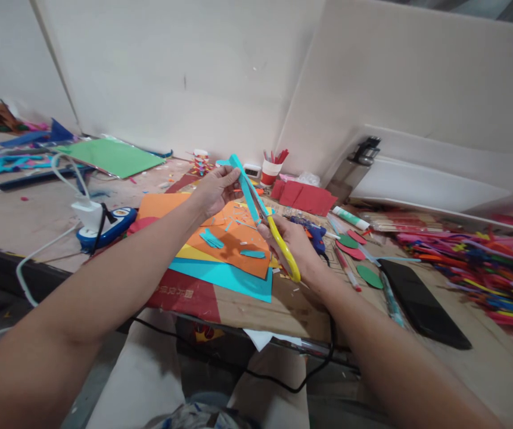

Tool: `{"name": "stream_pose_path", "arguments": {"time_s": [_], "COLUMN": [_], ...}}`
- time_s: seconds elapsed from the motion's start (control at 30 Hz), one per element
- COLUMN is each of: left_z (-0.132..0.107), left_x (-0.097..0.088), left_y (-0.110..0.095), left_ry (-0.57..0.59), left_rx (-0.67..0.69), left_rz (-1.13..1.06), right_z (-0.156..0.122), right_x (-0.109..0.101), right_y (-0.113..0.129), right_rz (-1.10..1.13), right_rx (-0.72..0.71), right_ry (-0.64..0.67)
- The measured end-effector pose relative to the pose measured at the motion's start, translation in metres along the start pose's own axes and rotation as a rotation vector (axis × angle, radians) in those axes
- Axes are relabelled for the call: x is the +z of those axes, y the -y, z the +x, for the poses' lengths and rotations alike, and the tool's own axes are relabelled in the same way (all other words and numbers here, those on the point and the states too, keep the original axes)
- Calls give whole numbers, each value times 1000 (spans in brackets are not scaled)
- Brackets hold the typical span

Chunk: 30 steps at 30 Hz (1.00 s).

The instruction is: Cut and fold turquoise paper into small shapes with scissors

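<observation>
My left hand (218, 189) pinches a folded turquoise paper strip (248, 193) above the desk. In my right hand (294, 241) is a pair of scissors with yellow handles (286, 250); its blades lie along the strip's right side. Whether the blades are parted is hard to make out. Beneath the hands lie orange paper sheets (260, 262) over a yellow one and a turquoise sheet (224, 277). Small turquoise cut pieces (211, 238) and paper scraps are scattered on the orange paper.
A black phone (421, 304), a glue stick (350, 218) and many coloured pipe cleaners (484, 268) lie on the right. Behind stand a paper cup with red sticks (270, 170) and a dark bottle (358, 164). A blue-and-white power strip (106, 229) with cables is on the left.
</observation>
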State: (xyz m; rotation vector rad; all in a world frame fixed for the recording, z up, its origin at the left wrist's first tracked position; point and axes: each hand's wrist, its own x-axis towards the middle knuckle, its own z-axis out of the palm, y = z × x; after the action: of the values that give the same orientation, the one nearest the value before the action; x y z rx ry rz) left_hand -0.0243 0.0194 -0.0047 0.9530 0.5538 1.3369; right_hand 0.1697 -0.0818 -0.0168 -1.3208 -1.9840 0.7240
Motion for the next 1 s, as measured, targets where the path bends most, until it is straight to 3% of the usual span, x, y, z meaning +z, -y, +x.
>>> {"name": "stream_pose_path", "arguments": {"time_s": [0.2, 0.37, 0.53, 0.67, 1.0], "left_z": [1, 4, 9, 8, 6], "left_x": [-1, -4, -13, -13, -8], "left_y": [-2, -1, -3, -3, -1], "left_ry": [9, 21, 5, 56, 71], "left_rx": [28, 14, 98, 142, 67], "left_rz": [19, 27, 77, 135, 141], "right_z": [-1, -2, -2, -1, 0], "right_x": [-2, -3, -6, -7, -6], "right_y": [4, 4, 3, 3, -2], "right_rz": [15, 90, 128, 115, 98], "right_rx": [-39, 13, 68, 46, 26], "right_ry": [-3, 33, 70, 53, 55]}}
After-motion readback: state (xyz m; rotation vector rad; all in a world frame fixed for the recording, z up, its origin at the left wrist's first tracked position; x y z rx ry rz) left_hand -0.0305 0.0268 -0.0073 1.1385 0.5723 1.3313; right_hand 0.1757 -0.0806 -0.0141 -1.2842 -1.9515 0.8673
